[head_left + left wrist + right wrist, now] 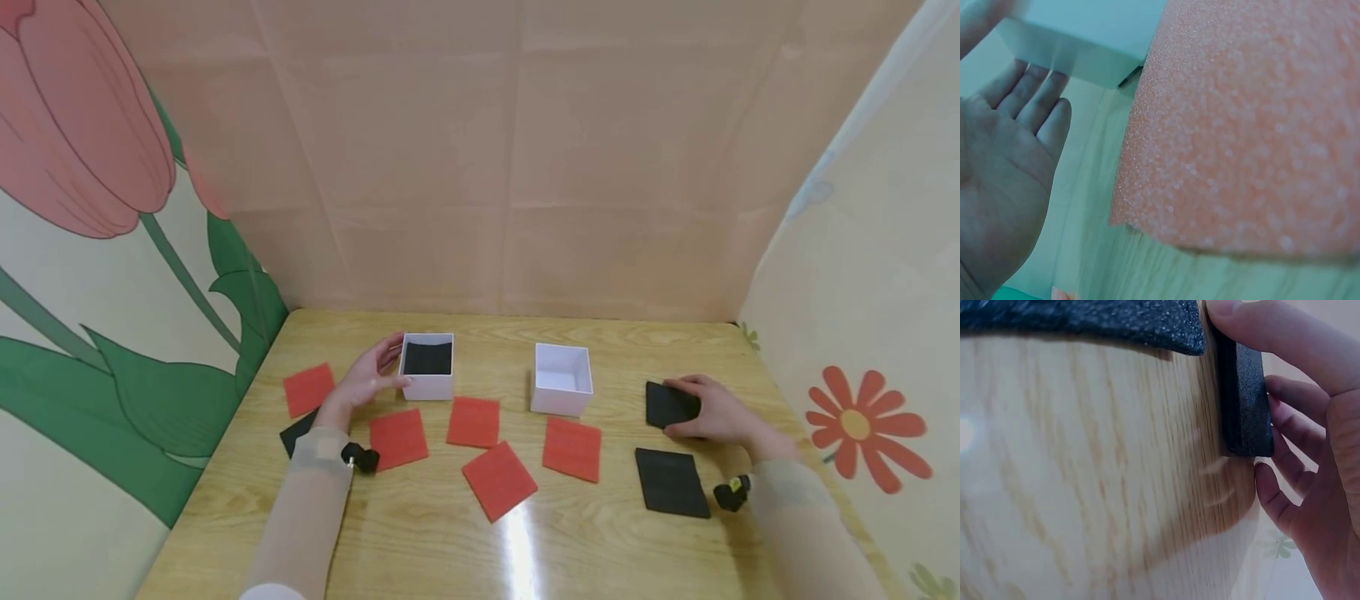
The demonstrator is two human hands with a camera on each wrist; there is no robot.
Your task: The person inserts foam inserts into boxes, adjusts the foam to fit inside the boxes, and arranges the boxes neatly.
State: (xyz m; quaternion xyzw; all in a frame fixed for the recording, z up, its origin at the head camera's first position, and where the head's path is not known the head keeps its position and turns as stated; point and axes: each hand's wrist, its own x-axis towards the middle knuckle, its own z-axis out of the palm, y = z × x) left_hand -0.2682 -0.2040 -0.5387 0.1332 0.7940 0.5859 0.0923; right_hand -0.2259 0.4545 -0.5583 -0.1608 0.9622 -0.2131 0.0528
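Observation:
My left hand [365,379] is against the left side of a white open box [429,388], with a black foam square [427,359] inside. In the left wrist view its fingers [1041,94] are nearly straight, tips at the box wall. On the right, my right hand [716,410] holds a black foam square [669,404] by its edges, thumb on the near side and fingers on the far side. That square lies flat at the table. A second black foam square [672,483] lies just in front of it.
Another white box [562,403] stands right of the first one, its visible floor bare. Red foam squares [499,482] lie scattered across the wooden table [420,533]. A black square [297,433] is partly hidden under my left wrist. Fabric walls [495,167] enclose the table.

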